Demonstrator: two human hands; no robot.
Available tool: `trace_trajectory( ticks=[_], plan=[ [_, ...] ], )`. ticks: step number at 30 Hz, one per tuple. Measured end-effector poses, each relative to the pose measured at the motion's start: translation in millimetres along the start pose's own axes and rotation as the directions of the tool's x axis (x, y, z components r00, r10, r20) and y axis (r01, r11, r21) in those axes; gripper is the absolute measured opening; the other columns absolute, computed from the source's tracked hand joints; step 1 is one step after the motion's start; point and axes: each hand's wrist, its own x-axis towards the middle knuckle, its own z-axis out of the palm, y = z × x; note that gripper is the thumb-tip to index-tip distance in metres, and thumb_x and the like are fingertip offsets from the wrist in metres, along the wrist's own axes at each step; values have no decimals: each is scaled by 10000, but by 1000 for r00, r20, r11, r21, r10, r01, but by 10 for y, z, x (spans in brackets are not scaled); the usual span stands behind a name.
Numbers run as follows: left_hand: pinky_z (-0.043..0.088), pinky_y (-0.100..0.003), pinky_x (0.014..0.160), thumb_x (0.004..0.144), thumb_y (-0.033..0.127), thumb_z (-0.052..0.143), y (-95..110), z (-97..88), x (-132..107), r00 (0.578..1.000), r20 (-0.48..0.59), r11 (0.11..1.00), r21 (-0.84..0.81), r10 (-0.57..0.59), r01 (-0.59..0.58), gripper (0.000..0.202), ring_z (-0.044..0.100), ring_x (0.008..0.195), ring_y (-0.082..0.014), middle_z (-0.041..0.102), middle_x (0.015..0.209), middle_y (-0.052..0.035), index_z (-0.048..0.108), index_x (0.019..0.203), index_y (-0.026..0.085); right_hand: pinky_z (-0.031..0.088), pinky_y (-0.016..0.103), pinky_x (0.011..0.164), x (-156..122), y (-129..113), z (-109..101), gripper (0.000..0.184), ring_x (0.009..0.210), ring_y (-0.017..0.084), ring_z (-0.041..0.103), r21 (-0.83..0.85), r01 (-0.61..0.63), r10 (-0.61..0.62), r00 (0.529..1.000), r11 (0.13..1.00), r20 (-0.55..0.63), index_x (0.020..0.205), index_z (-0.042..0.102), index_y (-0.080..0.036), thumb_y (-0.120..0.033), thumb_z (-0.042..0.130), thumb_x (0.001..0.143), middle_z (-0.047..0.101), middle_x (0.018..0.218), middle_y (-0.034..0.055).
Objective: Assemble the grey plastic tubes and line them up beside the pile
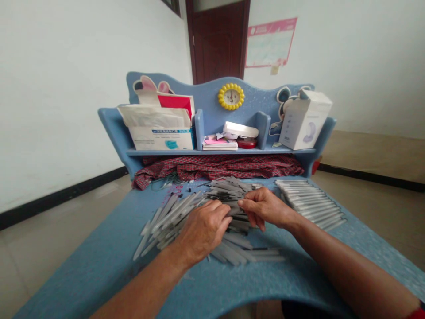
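My left hand is over the middle of a spread pile, fingers curled together. Just right of it, my right hand has its thumb and index finger pinched. Anything in either grip is too small or hidden to make out. Beneath and around both hands lie many translucent grey pen barrels, fanned to the left and front. Another heap of grey, pen-like tubes with dark slim pieces sits behind the hands. Beyond my right wrist, several pens lie side by side in a neat stack.
The blue desk has a shelf with a mask box, a yellow flower clock and a white carton. A red checked cloth is bunched below it. Small black caps lie near the pile's far left.
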Motion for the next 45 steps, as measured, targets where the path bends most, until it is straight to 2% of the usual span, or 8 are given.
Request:
trace_trajectory(
  ticks=[7,13,20,26,32,38,42,45],
  plan=[
    [456,-295,704,852,196,460,-41,-37,3,999,24,999,-6,-31,31,142,573,776,-182,607,795,-53,593,890,163,299,155,270,-22,-43,-197,432,261,64,443,-28,74,-77,992,997,-97,534,443,-160,-516,534,760,552,406,-21],
    [458,-281,716,838,182,476,-79,-47,21,992,-89,995,-66,-86,80,143,594,776,-173,631,797,-58,612,877,159,335,164,304,-10,-6,-271,400,308,79,489,-87,155,-166,976,984,-138,612,489,-152,-514,513,778,570,466,-10],
    [446,-232,645,792,195,545,-110,-102,50,941,-191,950,-197,-281,244,96,602,695,-142,656,750,-15,631,825,170,334,172,311,74,105,-356,321,311,80,479,-269,99,-180,938,958,-296,637,522,-153,-449,561,755,537,453,-28],
    [445,-252,671,795,181,543,-97,-104,44,956,-155,963,-152,-247,224,90,598,723,-155,647,764,-30,624,830,163,377,200,371,66,118,-308,266,397,98,516,-285,213,-313,873,934,-374,793,551,-151,-416,525,791,570,556,-6],
    [450,-279,699,822,172,505,-63,-74,25,991,-68,994,-14,-112,111,103,581,768,-174,615,780,-47,607,835,169,452,258,640,-78,-41,-134,263,672,136,584,-649,382,-606,780,659,-157,983,585,-175,-365,539,806,650,830,55],
    [453,-301,711,824,173,508,-69,-82,19,992,-80,993,45,-102,105,91,575,776,-186,609,785,-54,597,834,159,451,247,638,-58,-4,-152,261,665,132,585,-705,353,-613,776,615,-147,1011,582,-176,-352,526,826,639,799,44],
    [449,-290,688,820,164,508,-57,-68,11,998,-40,996,67,-54,57,89,565,758,-179,599,766,-45,595,839,165,448,262,707,-50,30,-113,249,811,162,591,-803,367,-632,775,470,-16,1054,581,-188,-308,493,854,629,942,79],
    [456,-282,682,816,166,515,-52,-49,4,999,-32,998,51,-21,23,88,571,749,-169,604,760,-38,596,851,170,435,247,701,-63,56,-61,237,806,160,591,-837,380,-599,796,394,80,1003,607,-190,-288,423,891,639,895,86]
  ],
)
